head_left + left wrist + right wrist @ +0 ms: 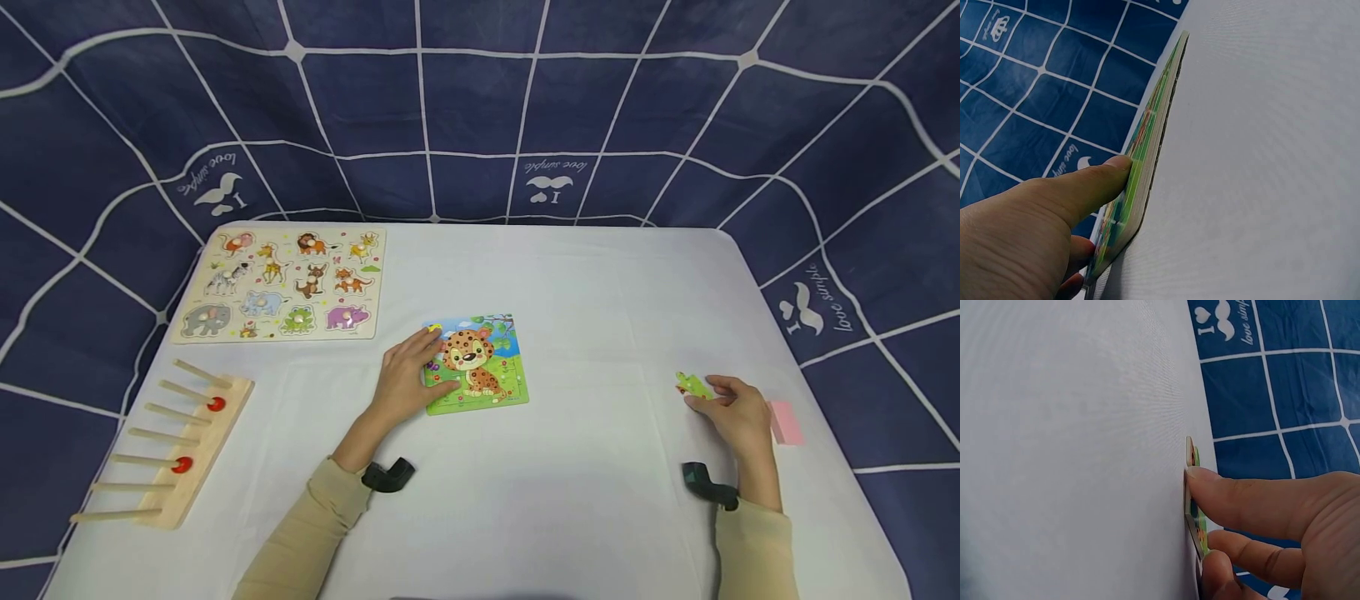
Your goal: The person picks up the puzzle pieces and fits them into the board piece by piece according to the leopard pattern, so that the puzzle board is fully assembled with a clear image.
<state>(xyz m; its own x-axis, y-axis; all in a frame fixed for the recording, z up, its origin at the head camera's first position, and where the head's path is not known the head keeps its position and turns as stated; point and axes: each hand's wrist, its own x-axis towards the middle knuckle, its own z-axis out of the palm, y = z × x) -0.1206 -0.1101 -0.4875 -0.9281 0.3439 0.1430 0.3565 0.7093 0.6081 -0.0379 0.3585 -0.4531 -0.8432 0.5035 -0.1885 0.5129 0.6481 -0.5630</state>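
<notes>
A square jigsaw puzzle (483, 383) with a spotted leopard cub on green grass lies flat near the middle of the white table. My left hand (405, 379) rests over its left side. The thumb lies on the puzzle's printed face (1141, 153), and the other fingers are at the upper left edge, partly hidden in the left wrist view. Far to the right, my right hand (738, 410) pinches a small green jigsaw piece (693, 386) between thumb and fingers, close to the tabletop. Seen edge-on in the right wrist view, the piece (1190, 500) is thin and flat.
A wooden animal peg puzzle (281, 283) lies at the back left. In front of it, a wooden rack (198, 450) has several pegs and two red beads. A pink block (786, 423) sits just right of my right hand. Blue cloth (480, 108) hangs behind the table.
</notes>
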